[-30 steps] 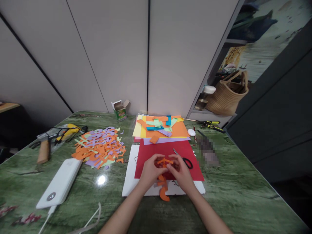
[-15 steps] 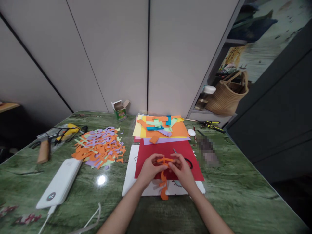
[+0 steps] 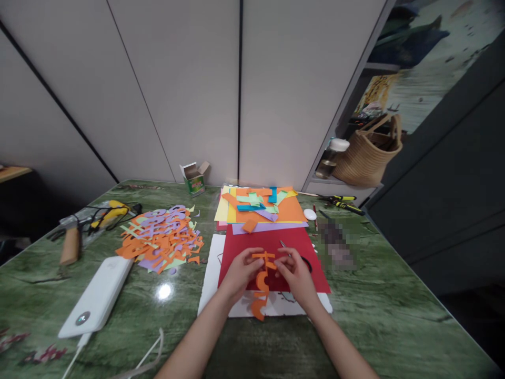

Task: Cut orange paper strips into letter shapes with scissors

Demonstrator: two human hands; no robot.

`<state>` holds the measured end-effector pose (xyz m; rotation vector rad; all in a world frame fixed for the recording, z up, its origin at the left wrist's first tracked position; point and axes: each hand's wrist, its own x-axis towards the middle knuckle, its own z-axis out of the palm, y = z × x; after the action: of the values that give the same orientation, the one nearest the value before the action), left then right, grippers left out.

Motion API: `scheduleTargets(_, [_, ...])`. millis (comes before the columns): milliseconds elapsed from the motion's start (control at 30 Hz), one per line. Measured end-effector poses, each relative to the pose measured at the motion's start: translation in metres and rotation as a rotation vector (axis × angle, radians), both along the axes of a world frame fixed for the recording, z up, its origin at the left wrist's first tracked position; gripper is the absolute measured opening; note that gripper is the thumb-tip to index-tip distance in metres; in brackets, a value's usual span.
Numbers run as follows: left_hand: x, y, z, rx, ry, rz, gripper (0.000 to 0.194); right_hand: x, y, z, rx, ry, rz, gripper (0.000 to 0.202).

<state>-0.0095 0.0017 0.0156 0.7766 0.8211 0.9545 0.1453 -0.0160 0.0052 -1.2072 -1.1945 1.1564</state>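
Note:
My left hand [image 3: 239, 273] and my right hand [image 3: 295, 273] both pinch an orange paper cutout [image 3: 262, 285] by its top, just above a red paper sheet [image 3: 271, 243]. The cutout hangs down in curled strips between my hands. The red sheet lies on a white sheet [image 3: 212, 287]. Black-handled scissors [image 3: 303, 260] lie on the red sheet, partly hidden behind my right hand.
A heap of orange, purple and green paper cutouts [image 3: 160, 238] lies left. A stack of coloured paper [image 3: 260, 208] with scraps sits behind the red sheet. A white power bank [image 3: 98, 296] with cable is near left. A small open box [image 3: 194, 178], tools [image 3: 341, 203] and a woven basket [image 3: 369, 151] are at the back.
My hands have lifted the orange cutout and drawn it a little farther from me, so its curled strips now hang free and unfold below my fingers.

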Motion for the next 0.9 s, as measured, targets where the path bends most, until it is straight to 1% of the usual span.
scheduleTargets(133, [0.001, 0.001, -0.001, 0.008, -0.006, -0.012, 0.043, -0.001, 0.0, 0.0, 0.009, -0.017, 0.004, 0.032])
scheduleTargets(300, [0.003, 0.002, -0.003, 0.034, 0.025, 0.004, 0.04, -0.004, -0.001, 0.0, -0.015, -0.02, 0.016, 0.034])
scheduleTargets(400, [0.004, 0.002, -0.005, 0.092, 0.103, 0.042, 0.039, -0.005, -0.001, 0.0, -0.014, -0.018, 0.013, 0.033])
scheduleTargets(600, [0.006, 0.002, -0.011, 0.289, 0.318, 0.131, 0.037, -0.007, -0.006, 0.006, 0.014, 0.006, 0.042, 0.027])
scheduleTargets(667, [0.008, 0.001, -0.012, 0.33, 0.373, 0.146, 0.038, -0.009, -0.008, 0.007, 0.022, -0.013, 0.056, 0.03])
scheduleTargets(733, [0.009, 0.0, -0.013, 0.359, 0.407, 0.148, 0.04, -0.01, -0.009, 0.006, 0.03, -0.073, 0.038, 0.036])
scheduleTargets(833, [0.01, -0.001, -0.013, 0.356, 0.415, 0.142, 0.04, -0.011, -0.008, 0.002, 0.036, -0.156, -0.013, 0.037])
scheduleTargets(900, [0.01, -0.001, -0.012, 0.329, 0.383, 0.129, 0.041, -0.01, -0.006, -0.001, 0.022, -0.145, -0.016, 0.033])
